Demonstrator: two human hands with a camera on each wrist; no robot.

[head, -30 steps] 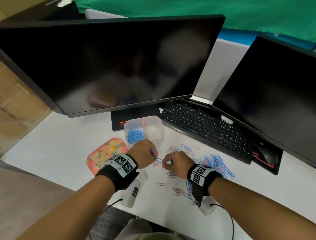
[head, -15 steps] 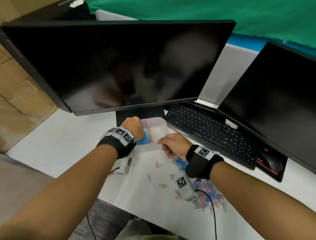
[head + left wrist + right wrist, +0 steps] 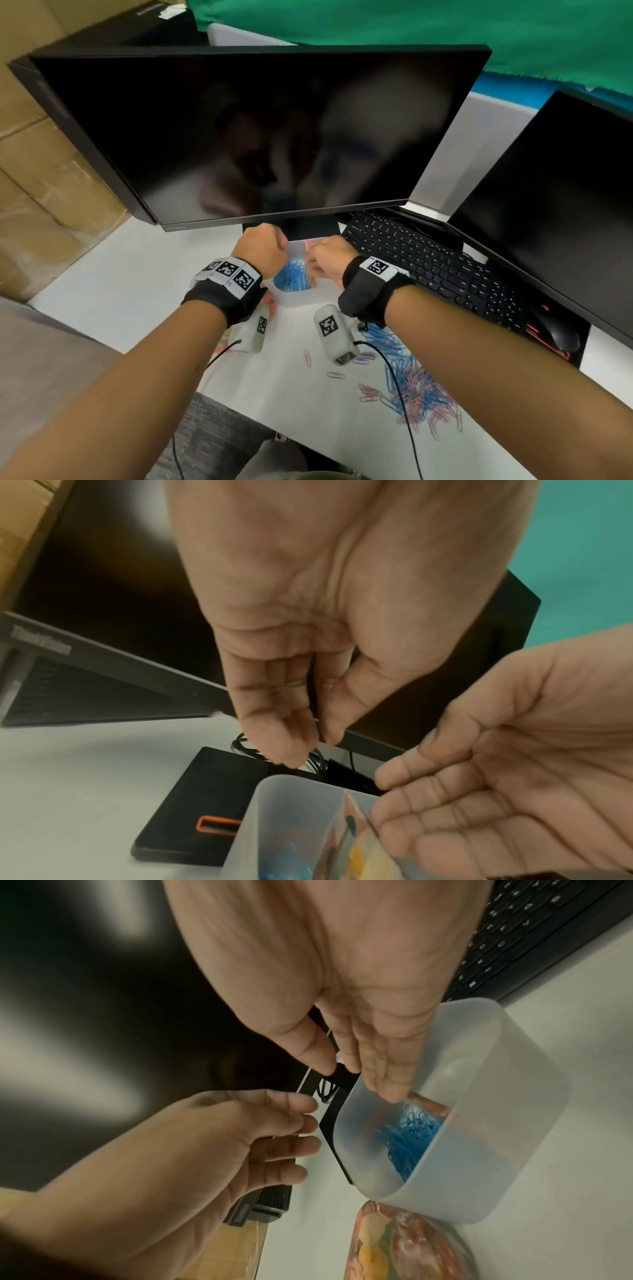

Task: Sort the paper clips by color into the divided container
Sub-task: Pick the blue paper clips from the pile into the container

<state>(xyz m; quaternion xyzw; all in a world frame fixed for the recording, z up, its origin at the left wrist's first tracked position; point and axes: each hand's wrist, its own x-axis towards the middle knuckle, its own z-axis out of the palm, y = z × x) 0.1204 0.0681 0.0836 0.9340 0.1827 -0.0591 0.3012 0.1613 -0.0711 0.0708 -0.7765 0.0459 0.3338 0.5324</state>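
Both hands, the left hand [image 3: 262, 251] and right hand [image 3: 329, 258], hovered with relaxed, empty fingers over the translucent divided plastic container [image 3: 479, 1096] of blue paper clips [image 3: 407, 1131], so releases should clear its divider.

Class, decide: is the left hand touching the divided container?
Apart. The right wrist view shows a dark strip of the monitor base between the left hand and the divided container wall.

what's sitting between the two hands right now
In the head view, the translucent plastic divided container lies between the left hand and right hand, its left compartment holding blue paper clips.
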